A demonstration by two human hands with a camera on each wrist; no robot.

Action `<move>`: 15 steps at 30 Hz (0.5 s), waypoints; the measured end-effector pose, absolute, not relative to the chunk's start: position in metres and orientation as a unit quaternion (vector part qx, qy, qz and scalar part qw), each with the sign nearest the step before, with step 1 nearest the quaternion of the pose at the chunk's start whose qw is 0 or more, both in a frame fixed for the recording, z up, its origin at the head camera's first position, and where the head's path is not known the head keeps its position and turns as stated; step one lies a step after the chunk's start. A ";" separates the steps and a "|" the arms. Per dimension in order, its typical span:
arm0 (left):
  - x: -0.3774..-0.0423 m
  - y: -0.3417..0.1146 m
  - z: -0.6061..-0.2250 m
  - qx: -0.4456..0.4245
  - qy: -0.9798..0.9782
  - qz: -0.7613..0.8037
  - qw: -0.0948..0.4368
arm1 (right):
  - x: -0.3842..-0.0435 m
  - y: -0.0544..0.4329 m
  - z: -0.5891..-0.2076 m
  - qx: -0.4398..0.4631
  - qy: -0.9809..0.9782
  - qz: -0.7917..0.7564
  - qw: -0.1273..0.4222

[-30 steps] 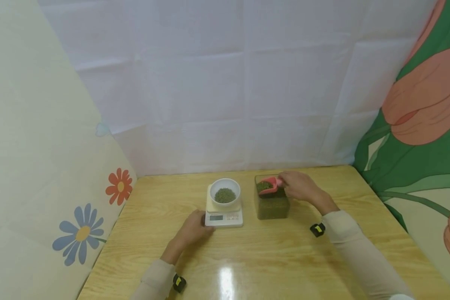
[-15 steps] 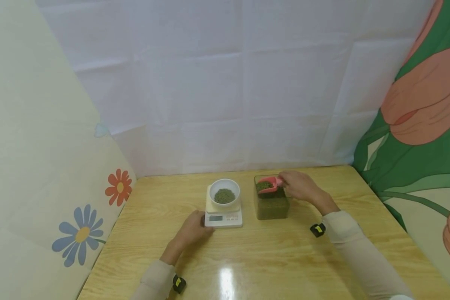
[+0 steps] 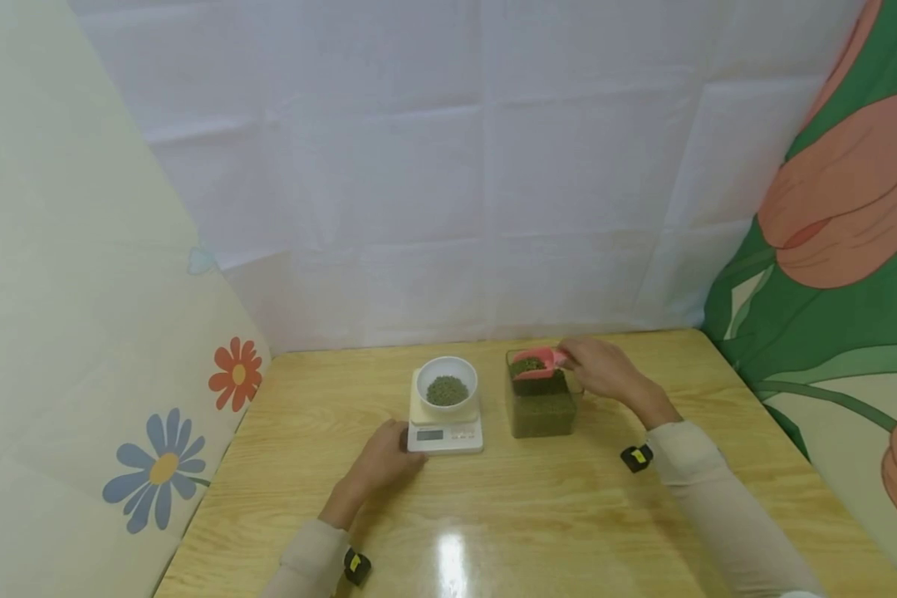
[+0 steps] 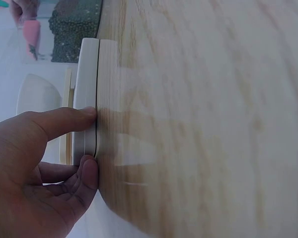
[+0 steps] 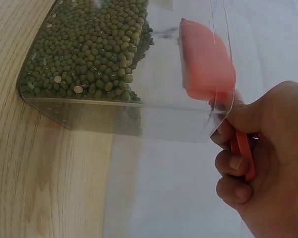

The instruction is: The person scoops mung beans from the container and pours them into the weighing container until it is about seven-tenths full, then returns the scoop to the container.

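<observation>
My right hand (image 3: 600, 369) grips the handle of a pink scoop (image 3: 532, 373), fingers curled round it. The scoop carries green mung beans and sits at the top of a clear square container (image 3: 542, 422). In the right wrist view, mung beans (image 5: 89, 54) fill the container's lower part, and the scoop (image 5: 206, 62) shows through its wall above them. My left hand (image 3: 389, 455) holds the near left corner of a white kitchen scale (image 3: 447, 445), thumb (image 4: 72, 120) on its front edge and fingers bent round the side. A white bowl (image 3: 449, 365) with mung beans stands on the scale.
Scale and container stand side by side on a wooden table (image 3: 508, 515), a narrow gap between them. A white cloth (image 3: 419, 183) hangs behind. Flower-printed cloths border the left and right sides.
My right hand has raised the loaded scoop slightly and shifted a little to the right. The left hand stays at the scale's corner, and the bowl has not moved.
</observation>
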State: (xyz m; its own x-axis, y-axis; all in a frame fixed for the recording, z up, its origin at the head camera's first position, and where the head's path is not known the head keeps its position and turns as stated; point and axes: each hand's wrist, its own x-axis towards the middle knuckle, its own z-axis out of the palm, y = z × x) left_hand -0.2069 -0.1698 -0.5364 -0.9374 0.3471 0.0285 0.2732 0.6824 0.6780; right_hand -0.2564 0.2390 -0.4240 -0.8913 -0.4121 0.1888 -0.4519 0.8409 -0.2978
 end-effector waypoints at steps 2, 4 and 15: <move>-0.207 -0.170 -0.536 0.168 0.915 0.363 0.053 | -0.256 0.239 -0.424 0.223 -0.957 0.174 0.058; -0.207 -0.169 -0.536 0.165 0.916 0.362 0.053 | -0.255 0.240 -0.423 0.221 -0.957 0.179 0.058; -0.206 -0.169 -0.535 0.167 0.920 0.351 0.048 | -0.254 0.243 -0.427 0.215 -0.956 0.195 0.053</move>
